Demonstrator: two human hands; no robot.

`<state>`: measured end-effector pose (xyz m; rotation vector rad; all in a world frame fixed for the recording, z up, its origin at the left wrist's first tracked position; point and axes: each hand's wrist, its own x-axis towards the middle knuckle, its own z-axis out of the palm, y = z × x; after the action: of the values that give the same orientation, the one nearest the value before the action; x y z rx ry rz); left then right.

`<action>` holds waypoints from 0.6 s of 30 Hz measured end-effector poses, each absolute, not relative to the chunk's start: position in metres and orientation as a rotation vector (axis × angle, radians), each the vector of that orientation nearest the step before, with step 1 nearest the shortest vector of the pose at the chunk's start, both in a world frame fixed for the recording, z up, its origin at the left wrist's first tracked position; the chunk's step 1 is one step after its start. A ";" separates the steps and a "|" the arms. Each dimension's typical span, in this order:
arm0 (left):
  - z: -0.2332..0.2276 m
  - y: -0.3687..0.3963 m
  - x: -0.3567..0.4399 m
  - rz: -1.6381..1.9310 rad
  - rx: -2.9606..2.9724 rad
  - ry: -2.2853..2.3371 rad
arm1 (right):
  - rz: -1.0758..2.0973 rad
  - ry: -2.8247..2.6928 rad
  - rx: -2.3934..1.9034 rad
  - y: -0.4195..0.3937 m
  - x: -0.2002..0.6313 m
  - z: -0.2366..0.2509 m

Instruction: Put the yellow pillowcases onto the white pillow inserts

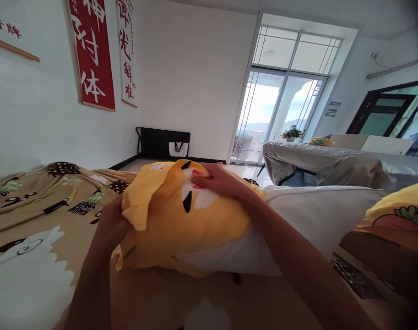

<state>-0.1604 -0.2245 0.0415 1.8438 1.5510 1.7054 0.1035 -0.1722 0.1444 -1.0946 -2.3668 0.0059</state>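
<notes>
A white pillow (318,206) lies across the bed, its left part covered by a yellow pillowcase (167,233) with a printed cartoon face. My left hand (114,224) is closed on the left end of the pillowcase, where a flap of cloth folds over. Much of that hand's fingers is hidden behind the fabric. On top of the case, my right hand (224,181) grips the cloth-covered pillow near the printed face, thumb and fingers bent toward it. The right part of the pillow shows bare white.
A patterned beige blanket (26,220) covers the bed. Another yellow printed pillow (401,215) lies at the right. Beyond stand a plastic-covered table (298,158) with a potted plant (291,133), and a white bag (178,149) by a black folded item (154,142).
</notes>
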 end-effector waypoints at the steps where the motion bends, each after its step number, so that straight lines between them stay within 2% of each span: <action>1: 0.042 -0.224 -0.154 1.758 1.829 1.639 | -0.025 -2.336 -1.108 -0.170 0.103 0.141; 5: 0.040 -0.224 -0.132 1.928 1.657 1.980 | -0.437 -2.199 -1.166 -0.168 0.094 0.135; 9: 0.043 -0.232 -0.123 2.067 1.545 1.891 | -0.864 -1.931 -1.099 -0.171 0.102 0.147; 13: 0.052 -0.250 -0.128 2.089 1.571 1.513 | -0.992 -1.707 -1.026 -0.165 0.119 0.157; 18: 0.051 -0.251 -0.152 1.805 1.429 1.269 | -1.031 -1.829 -1.086 -0.152 0.113 0.145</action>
<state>-0.1524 -0.2508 0.0505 1.4292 1.2690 1.8054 0.1129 -0.1524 0.1455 -1.0856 -1.8293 -1.0313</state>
